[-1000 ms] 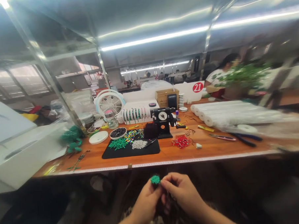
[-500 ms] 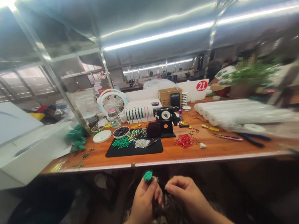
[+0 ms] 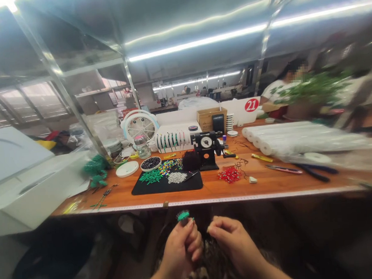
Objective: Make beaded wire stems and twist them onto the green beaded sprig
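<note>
My left hand is closed around a small bundle with a green beaded-looking head, which pokes up above the thumb and forefinger. Dark tips or strands show at the head's upper edge; the lower part of the bundle is hidden in my fist. Just to the right, a short gap apart, my right hand is pinched, thumb against forefinger. Whatever lies in that pinch is too small to make out. Both hands are over my lap, below the table's front edge.
A black mat carries green, white and multicoloured beads beside a dish of black beads. Behind it stand a black winding machine and spools. Red beads, pliers and white rolls lie right. A white box stands left.
The green head has tipped and dropped slightly, with dark strands now showing on it. My left fingers are curled more tightly. My right hand has shifted slightly up and right. A person behind has leaned left.
</note>
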The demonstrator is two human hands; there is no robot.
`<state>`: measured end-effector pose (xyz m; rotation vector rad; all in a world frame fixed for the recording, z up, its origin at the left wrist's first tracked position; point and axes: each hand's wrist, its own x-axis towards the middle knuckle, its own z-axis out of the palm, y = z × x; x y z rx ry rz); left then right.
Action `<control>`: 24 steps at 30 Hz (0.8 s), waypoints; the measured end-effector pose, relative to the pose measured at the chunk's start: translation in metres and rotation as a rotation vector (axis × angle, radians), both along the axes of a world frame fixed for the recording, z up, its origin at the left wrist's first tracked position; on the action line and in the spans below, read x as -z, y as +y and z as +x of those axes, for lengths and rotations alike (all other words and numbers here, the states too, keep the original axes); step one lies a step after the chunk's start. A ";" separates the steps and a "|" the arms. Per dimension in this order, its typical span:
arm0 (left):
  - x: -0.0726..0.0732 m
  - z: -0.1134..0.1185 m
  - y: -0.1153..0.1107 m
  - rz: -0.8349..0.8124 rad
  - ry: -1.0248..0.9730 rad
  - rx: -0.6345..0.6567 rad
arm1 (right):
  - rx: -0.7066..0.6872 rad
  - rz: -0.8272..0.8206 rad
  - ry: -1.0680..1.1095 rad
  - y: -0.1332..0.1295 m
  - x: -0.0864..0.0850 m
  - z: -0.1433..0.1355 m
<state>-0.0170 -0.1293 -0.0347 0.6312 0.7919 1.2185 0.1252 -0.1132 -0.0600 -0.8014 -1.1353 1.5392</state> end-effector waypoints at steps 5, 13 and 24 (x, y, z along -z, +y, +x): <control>0.002 0.002 -0.001 0.003 0.151 -0.092 | 0.095 0.076 -0.183 -0.001 -0.008 0.000; 0.006 -0.001 -0.004 0.031 0.338 -0.100 | 0.094 0.137 -0.321 -0.003 -0.015 -0.002; 0.010 -0.010 -0.001 0.097 0.584 -0.131 | 0.059 0.279 -0.493 -0.003 -0.002 -0.008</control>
